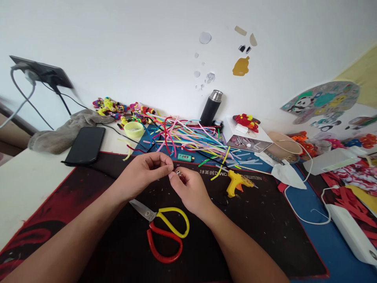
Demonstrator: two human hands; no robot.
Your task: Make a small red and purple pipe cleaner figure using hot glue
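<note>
Ref scissors (151, 216): small silvery piece (178, 173) beyond them, held in right hand (191, 190). Left hand (144, 173) just beside, pinched narrow, contents unclear. Piece's long axis: can't tell.

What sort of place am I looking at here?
Probably a home craft corner: a heap of colourful pipe cleaners lies behind the dark mat, with scissors and a yellow glue gun on it.

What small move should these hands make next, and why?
Perhaps raise the left hand slightly, clear of the scissors: their blades point at the left wrist, while its fingertips are bunched close to those of the right hand.
</note>
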